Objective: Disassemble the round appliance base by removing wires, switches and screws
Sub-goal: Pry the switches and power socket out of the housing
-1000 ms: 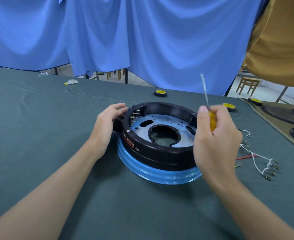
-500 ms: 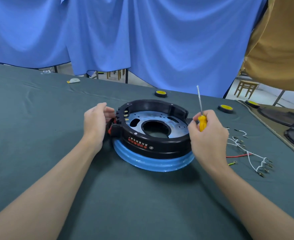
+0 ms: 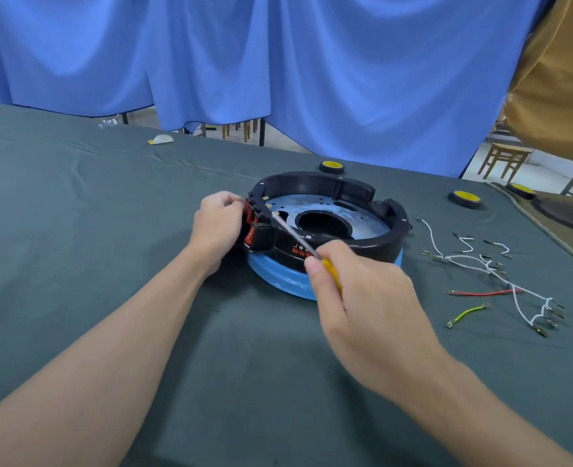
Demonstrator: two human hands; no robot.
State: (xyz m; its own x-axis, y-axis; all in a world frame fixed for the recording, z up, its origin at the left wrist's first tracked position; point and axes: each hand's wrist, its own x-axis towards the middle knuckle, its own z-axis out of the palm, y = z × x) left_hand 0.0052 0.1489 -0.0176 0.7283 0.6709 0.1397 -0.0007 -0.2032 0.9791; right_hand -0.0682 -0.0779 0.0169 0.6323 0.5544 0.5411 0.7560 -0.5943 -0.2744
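Nearest the viewer, the right hand grips a screwdriver, tip at the left inner rim of the base. Beyond, the left hand grips the switches on the base's outer left wall. Base sits mid-cloth; wires lie right of it.

One round base, one screwdriver, three yellow-centred wheels, one red wire, one yellow-green wire

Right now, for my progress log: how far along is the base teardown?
Done: wires lie loose on the cloth beside the base. In hand: right hand aims the screwdriver at the switch terminals; left hand grips the red switches. Left: switches and rim screw still mounted.
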